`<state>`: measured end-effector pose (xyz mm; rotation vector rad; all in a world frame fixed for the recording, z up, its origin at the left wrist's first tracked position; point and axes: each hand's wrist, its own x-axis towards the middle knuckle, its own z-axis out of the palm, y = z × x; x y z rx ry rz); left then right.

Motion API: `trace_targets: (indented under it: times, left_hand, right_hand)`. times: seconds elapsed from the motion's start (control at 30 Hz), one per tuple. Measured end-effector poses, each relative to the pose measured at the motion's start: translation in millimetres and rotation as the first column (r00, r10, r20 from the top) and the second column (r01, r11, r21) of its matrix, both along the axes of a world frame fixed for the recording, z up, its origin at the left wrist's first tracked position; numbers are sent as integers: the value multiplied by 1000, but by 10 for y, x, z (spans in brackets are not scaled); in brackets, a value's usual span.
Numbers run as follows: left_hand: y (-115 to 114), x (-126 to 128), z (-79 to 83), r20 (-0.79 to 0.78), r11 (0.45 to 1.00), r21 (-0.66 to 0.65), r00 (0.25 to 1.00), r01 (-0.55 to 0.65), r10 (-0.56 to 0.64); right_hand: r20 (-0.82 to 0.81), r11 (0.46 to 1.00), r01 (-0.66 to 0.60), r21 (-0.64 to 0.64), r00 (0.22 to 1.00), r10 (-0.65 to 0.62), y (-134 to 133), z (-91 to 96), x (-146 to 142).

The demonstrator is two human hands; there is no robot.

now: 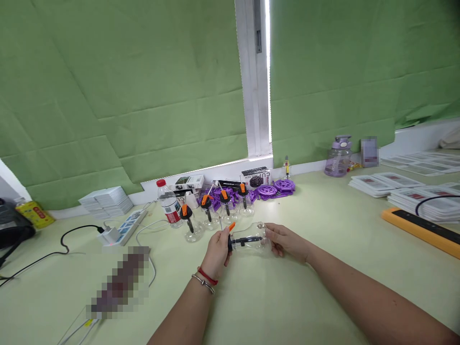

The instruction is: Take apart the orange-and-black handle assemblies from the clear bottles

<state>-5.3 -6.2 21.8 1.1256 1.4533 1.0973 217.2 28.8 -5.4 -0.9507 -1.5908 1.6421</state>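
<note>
Between my two hands a clear dispenser bottle (251, 240) lies on its side above the table, with a black tube inside and a black and orange top. My left hand (215, 251) grips it around the black top, where the orange lever and a thin spout stick out. At the other end, my right hand (282, 239) has its fingers closed on the bottle's base. Similar bottles with black and orange tops stand upright in a row beyond my left hand, the nearest dispenser bottle (194, 232) at the left.
Behind the row lie purple plastic parts (268, 191) and small boxes (257, 178). A red-capped bottle (168, 206), a power strip (125, 229) with cables and white stacks (106, 203) are at left. At right are a purple bottle (338, 158), stacked cards (384, 183) and an orange-black bar (424, 232).
</note>
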Motion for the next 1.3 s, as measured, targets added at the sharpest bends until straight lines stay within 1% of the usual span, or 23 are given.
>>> trace_targets:
  times: [0.13,0.27,0.37,0.53,0.57,0.67,0.77,0.9,1.13,1.3]
  left_hand:
    - [-4,10,10,-29,1000,14,1000,-3,3]
    - [-2,16,20,-27,1000,-2,1000,-2,2]
    - [2,9,18,-17,1000,-10,1000,-14,14]
    - [8,-14,-1,0,1000,-18,1000,2,-2]
    - [9,-17,-4,1,1000,-17,1000,5,-5]
    - [12,-20,-9,-1,1000,-14,1000,20,-20]
    - [13,-20,-12,0,1000,-4,1000,15,-15]
    - [10,-18,-11,13,1000,9,1000,-1,1]
    - [2,-10,5,14,1000,-6,1000,21,-21]
    - [6,-18,-7,27,1000,-15,999,25,-24]
  right_hand:
    - [48,999,28,-32,998,-27,16,-62,-17]
    - [61,1000,-8,-7,998,9,27,-101,-9]
    - [42,999,-34,6,999,34,12,-56,5]
    - [-82,984,-162,73,982,168,-56,87,28]
    - [-104,982,-170,80,979,178,-69,106,30]
    - [-131,989,-140,46,981,145,-91,129,35]
    - [-111,994,-106,-1,988,105,-87,121,41]
    - [-87,992,-124,-6,989,123,-58,86,44]
    - [-79,993,-115,-18,990,113,-5,-23,33]
    - [-62,990,-136,-48,989,133,-9,-14,28]
